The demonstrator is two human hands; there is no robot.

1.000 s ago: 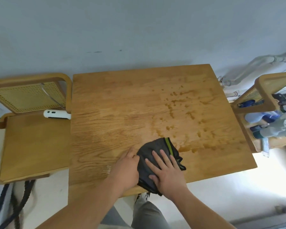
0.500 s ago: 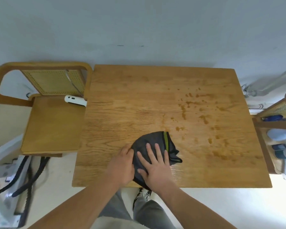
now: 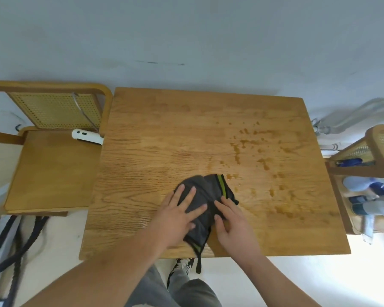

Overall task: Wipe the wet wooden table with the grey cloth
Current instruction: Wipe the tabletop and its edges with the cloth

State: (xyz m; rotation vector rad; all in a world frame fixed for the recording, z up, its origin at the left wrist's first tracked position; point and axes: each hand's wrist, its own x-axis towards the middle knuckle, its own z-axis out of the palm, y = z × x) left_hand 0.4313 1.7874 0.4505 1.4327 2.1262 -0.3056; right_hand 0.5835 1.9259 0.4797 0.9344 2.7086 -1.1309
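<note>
Left grip (image 3: pixel 177 214), the person's left hand, lies flat on the grey cloth (image 3: pixel 205 189) with its fingers (image 3: pixel 190 196) spread straight and apart, pressing down on the cloth's left half without curling round it. Right grip (image 3: pixel 234 221), the right hand, sits at the cloth's right edge, its fingertips and thumb resting on the fabric. Whether they pinch the cloth or only press on it I cannot tell.

The cloth is bunched into a rough heap near the middle of the counter's near side. A green stripe (image 3: pixel 220 185) shows along its far right part. Its near end reaches the front edge of the counter (image 3: pixel 164 129), and a dark strip (image 3: pixel 198 261) of it hangs down past that edge.

The wooden counter carries darker wet drops and streaks (image 3: pixel 248 149) across its right half, from just beside the cloth's far right corner out toward the right and near edges. Its left half shows plain grain.

A wooden chair (image 3: pixel 49 171) with a cane back stands against the counter's left side, and a white handheld device (image 3: pixel 87 136) lies on the back of its seat. Another cane-backed chair (image 3: pixel 377 149) stands at the right, with blue and pale bottles (image 3: pixel 364 185) on it. Below the counter's front edge a shoe (image 3: pixel 183 264) and grey trousers (image 3: pixel 186 291) are in view.
</note>
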